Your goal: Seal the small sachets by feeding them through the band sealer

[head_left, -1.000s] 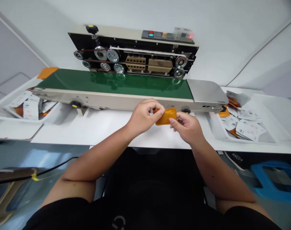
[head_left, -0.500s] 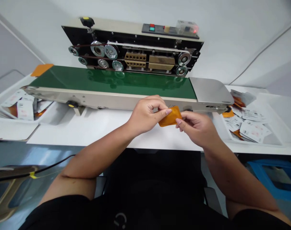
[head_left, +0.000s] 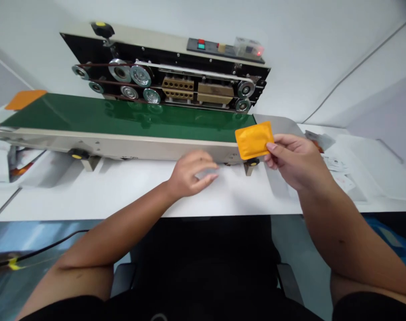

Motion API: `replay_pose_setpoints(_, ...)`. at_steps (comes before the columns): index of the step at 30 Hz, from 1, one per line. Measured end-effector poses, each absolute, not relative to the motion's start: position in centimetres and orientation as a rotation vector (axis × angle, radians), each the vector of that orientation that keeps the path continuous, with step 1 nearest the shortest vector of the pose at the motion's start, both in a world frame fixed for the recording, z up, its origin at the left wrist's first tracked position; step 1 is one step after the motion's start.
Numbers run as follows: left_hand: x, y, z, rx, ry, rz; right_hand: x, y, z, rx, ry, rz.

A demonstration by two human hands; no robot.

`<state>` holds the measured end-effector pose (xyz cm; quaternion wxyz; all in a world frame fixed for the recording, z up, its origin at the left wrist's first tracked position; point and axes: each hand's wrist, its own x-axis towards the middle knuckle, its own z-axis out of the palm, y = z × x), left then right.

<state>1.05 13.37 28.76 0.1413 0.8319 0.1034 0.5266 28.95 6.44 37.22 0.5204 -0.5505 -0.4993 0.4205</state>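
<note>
An orange packet is pinched at its right edge by my right hand, held up in front of the right end of the green belt. My left hand hovers over the white table below the belt's front side, its thumb and fingers apart and nothing between them. Behind the belt stands the machine with its metal rollers and brass-coloured blocks.
At the left is a white bin with packets, and an orange piece lies at the belt's left end. A tray with packets stands at the right, partly behind my right hand. A black cable hangs at lower left.
My left hand has let go of the orange packet and moved apart. My right hand has lifted the packet up towards the belt's right end. The camera's view has shifted to the right.
</note>
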Motion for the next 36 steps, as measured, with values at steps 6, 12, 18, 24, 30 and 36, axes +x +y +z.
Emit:
replay_pose_setpoints(6, 1.8, 13.3, 24.3, 2.893, -0.021, 1.061, 32.4, 10.9, 39.2, -1.39, -0.938, 1.028)
replay_pose_setpoints(12, 2.1, 13.2, 23.7, 2.892, -0.063, 0.983, 33.7, 15.4, 39.1, -1.408, -0.767, 1.023)
replay_pose_setpoints(18, 1.8, 13.4, 23.8, 2.864, -0.025, 0.911, 32.9, 17.2, 39.0, -1.37, -0.702, 1.037)
replay_pose_setpoints(24, 1.8, 13.3, 23.6, 2.872, -0.054, 0.909, 31.6, 18.0, 39.4, -1.351, -0.733, 1.118)
replay_pose_setpoints(30, 1.8, 13.3, 23.4, 2.869, -0.033, 0.881, 30.6, 18.7, 39.5, -1.331, -0.708, 1.164)
replay_pose_setpoints(36, 1.8, 13.3, 23.3, 2.864, -0.029, 0.844, 30.3, 19.6, 39.1, -1.291, -0.709, 1.195)
